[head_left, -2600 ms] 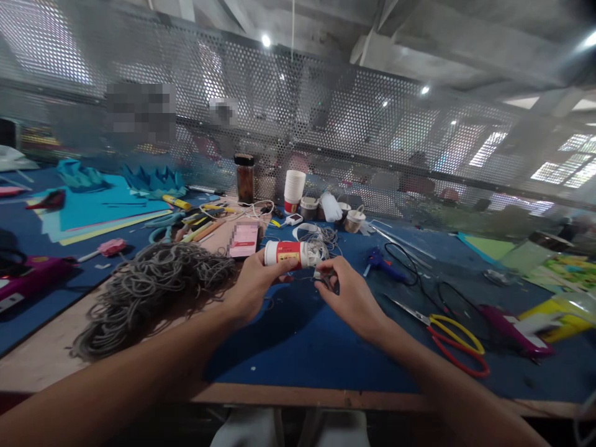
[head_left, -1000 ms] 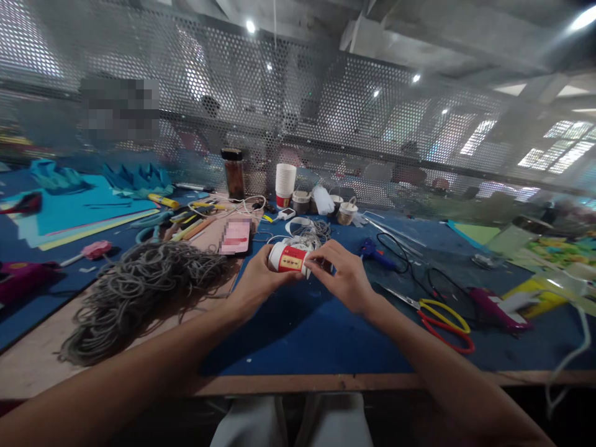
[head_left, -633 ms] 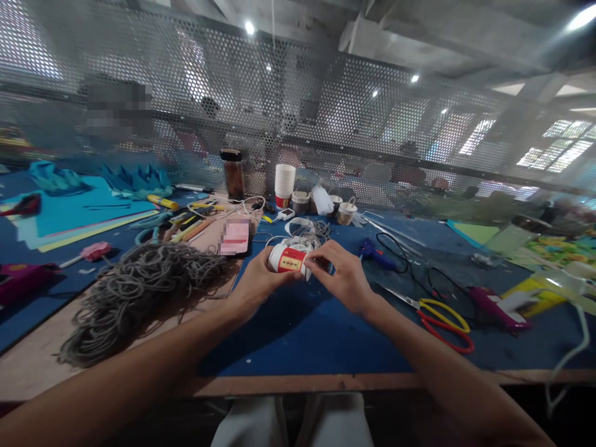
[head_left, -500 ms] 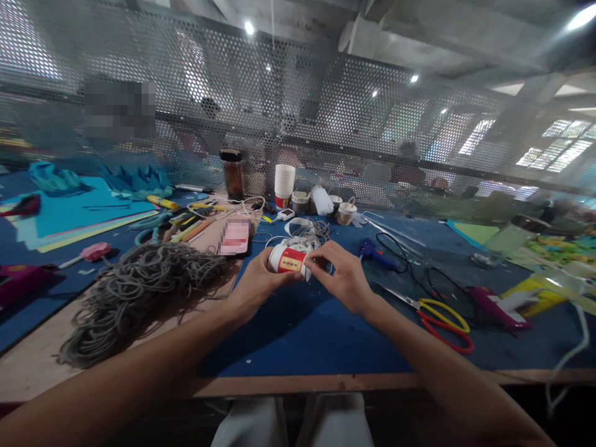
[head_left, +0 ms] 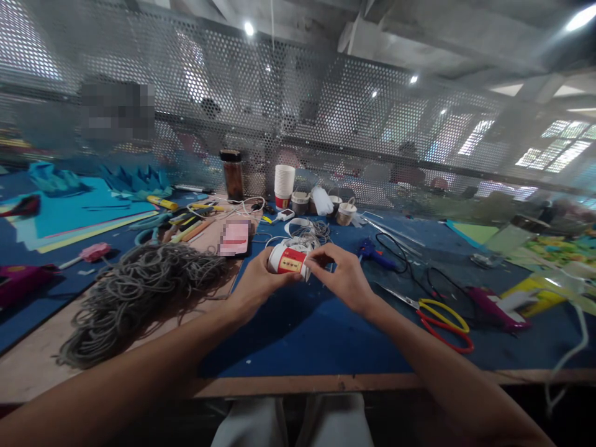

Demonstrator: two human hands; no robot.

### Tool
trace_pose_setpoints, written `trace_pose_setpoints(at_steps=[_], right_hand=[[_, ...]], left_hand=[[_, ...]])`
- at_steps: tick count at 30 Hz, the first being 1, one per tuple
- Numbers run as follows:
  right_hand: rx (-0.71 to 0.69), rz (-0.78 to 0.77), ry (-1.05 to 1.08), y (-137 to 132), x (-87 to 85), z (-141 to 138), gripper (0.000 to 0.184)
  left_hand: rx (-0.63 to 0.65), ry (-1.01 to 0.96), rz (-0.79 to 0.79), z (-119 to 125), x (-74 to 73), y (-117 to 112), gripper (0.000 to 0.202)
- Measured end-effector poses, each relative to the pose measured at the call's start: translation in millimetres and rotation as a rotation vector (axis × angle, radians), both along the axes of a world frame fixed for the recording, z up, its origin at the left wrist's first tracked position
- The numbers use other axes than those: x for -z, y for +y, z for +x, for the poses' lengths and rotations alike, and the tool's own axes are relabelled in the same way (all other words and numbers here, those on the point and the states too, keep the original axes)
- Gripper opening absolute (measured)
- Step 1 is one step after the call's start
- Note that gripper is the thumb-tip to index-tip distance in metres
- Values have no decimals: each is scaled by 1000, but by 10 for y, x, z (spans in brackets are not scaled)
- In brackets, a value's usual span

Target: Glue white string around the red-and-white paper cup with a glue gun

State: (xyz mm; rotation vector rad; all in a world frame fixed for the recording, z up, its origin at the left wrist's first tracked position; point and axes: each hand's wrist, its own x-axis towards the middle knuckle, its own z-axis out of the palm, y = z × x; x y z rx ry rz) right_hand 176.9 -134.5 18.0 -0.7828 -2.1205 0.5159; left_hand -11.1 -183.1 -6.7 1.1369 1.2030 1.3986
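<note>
My left hand (head_left: 255, 282) is wrapped round a white paper cup with a red label (head_left: 287, 259), held on its side above the blue mat (head_left: 302, 335). My right hand (head_left: 342, 277) pinches at the cup's right end, thumb and fingers closed on its rim; thin grey wire (head_left: 313, 234) lies just behind. What the right fingertips pinch beyond the rim is too small to make out.
A big tangle of grey cord (head_left: 135, 288) lies left on the wooden table edge. Red-and-yellow scissors (head_left: 442, 323) and a purple glue gun (head_left: 500, 308) lie right. A stack of paper cups (head_left: 284, 184), a dark jar (head_left: 233, 174) and blue paper sheets (head_left: 79, 208) stand behind. Perforated metal screen at back.
The cup has turned from lying lengthwise to nearly end-on between my hands, and my right hand has come in from the wire to the cup's rim. Little movement in the last half second.
</note>
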Motion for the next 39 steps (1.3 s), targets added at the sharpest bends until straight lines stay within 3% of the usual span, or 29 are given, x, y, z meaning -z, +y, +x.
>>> trace_pose_setpoints(at_steps=[10, 21, 28, 39], right_hand=[[-17, -165, 48, 2, -8, -10, 9], [-14, -308, 100, 36, 75, -27, 12], [-47, -432, 132, 24, 23, -25, 14], [-73, -425, 164, 48, 40, -17, 22]], left_hand=[[-8, 49, 21, 8, 0, -16, 59], [-65, 146, 14, 53, -93, -58, 49], [-44, 138, 20, 37, -61, -41, 55], [-19, 49, -7, 31, -26, -15, 53]])
